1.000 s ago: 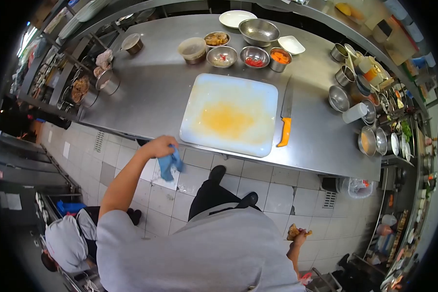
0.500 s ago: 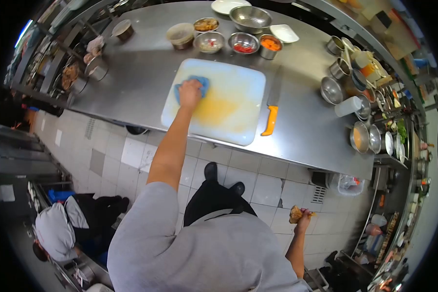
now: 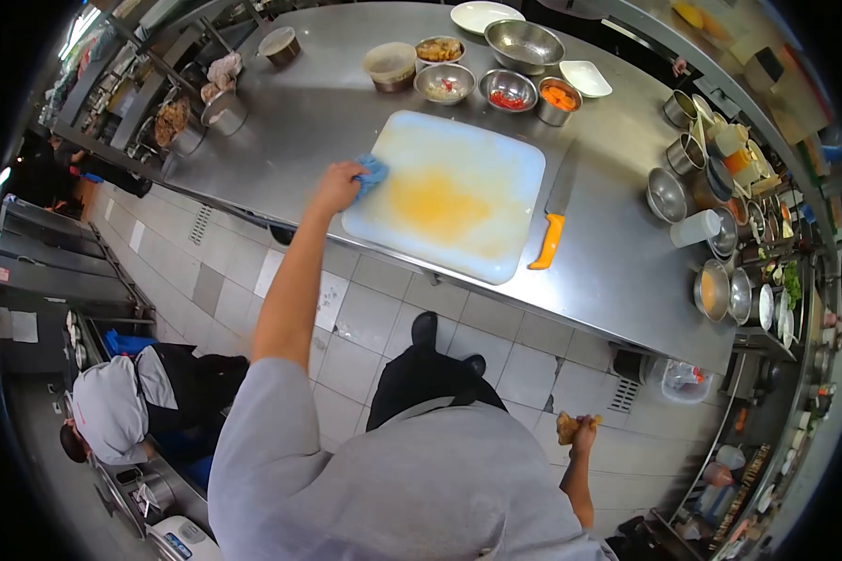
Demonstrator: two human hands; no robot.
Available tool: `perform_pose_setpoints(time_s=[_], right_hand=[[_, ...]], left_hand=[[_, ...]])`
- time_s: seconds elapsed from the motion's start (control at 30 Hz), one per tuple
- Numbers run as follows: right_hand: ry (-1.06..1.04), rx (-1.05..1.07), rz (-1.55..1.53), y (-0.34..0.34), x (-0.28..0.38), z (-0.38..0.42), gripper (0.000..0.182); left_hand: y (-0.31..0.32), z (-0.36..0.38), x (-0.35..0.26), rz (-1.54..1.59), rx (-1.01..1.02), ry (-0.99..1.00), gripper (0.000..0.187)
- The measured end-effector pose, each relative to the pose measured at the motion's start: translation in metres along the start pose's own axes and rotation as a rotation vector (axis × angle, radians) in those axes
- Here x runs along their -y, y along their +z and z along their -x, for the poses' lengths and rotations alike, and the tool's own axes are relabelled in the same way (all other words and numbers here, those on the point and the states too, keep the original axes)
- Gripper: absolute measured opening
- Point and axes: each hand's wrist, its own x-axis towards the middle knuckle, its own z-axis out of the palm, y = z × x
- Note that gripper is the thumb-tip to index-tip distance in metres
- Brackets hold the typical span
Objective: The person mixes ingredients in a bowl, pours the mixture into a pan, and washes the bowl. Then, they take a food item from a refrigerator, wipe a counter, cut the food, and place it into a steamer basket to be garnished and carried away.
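The left fingers (image 3: 356,172) grip a blue cloth (image 3: 370,176) at the edge of the board (image 3: 444,198); it looks soft and light, best bunched from above. The right fingers (image 3: 587,425) pinch browned food (image 3: 567,429), probably greasy and easily torn, by its end. Behind the board on the surface (image 3: 281,140), one bowl (image 3: 508,91) holds red pieces, a tin (image 3: 558,102) orange ones.

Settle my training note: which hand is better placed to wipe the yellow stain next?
Left, probably: the left hand grips the blue cloth at the edge of the cutting board; the right hand, away from the table, holds browned food.
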Motion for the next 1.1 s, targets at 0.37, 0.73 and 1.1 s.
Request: perform_pose_setpoints(time_s=[0.37,0.73,1.1], right_hand=[[-0.151,0.138,-0.088,0.084,0.133,0.021,0.034],[-0.265,0.141,-0.345,0.165,0.221,0.04,0.033],[-0.381,0.147,-0.353,0.282,0.343,0.052,0.035]], left_hand=[[-0.009,0.146,-0.038,0.3,0.551,-0.292,0.024],[0.16,-0.097,-0.206,0.255,0.356,0.267,0.03],[0.025,-0.063,-0.106,0.426,1.066,0.194,0.018]])
